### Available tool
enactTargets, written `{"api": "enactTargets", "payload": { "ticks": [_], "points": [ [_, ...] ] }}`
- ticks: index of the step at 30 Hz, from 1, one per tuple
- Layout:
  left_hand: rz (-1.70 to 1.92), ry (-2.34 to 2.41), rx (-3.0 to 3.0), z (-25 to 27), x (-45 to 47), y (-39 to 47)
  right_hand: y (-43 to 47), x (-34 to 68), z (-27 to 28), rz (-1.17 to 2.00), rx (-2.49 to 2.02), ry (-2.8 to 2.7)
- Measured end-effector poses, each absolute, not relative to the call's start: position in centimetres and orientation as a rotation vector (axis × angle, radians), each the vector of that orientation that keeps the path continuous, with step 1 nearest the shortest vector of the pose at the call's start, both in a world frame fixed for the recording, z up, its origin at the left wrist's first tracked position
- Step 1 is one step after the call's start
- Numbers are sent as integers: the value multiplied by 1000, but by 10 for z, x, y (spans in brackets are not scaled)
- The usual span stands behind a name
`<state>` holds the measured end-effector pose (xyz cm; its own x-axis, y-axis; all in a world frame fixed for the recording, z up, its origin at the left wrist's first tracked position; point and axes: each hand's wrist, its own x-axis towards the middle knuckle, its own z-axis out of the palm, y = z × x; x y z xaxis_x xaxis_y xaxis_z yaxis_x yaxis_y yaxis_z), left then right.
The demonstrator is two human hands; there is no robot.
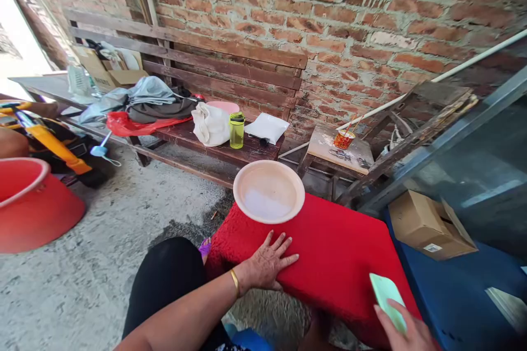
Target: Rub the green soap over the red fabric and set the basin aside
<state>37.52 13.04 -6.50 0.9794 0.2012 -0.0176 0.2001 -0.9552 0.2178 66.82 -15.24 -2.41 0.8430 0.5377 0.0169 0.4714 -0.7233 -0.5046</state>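
My left hand [269,260] lies flat on the front edge of a red cloth [329,252], its fingers spread. A gold bangle [235,283] circles that wrist. At the lower right, my right hand [407,329] grips a pale green oblong [387,299] with rounded corners. Whether this is a brush, a soap bar or something else cannot be made out. The oblong is over the right part of the cloth; contact is unclear. Just beyond my left fingers stands a pale pink basin [269,192] of water, on the cloth's far left corner.
Behind is a wooden bench [230,74] bearing a green bottle [236,130], a white bag [211,125] and clothes. A small stool [319,145] holds a patterned cup [344,139]. Right is a cardboard box [428,225]; left, a red tub [37,208].
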Motion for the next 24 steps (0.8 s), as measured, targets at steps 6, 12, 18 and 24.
{"api": "enactTargets", "payload": {
  "ticks": [6,12,18,24],
  "points": [
    [-14,293,2907,-58,377,132,-67,556,-41,285,-2161,-1244],
    [60,265,2892,-50,373,132,-152,644,-32,256,-2404,-884],
    [86,233,2873,-47,373,133,-174,653,-8,107,-2565,-720],
    [68,285,2908,-63,377,133,-117,588,-23,397,-2355,-1132]
  ]
}}
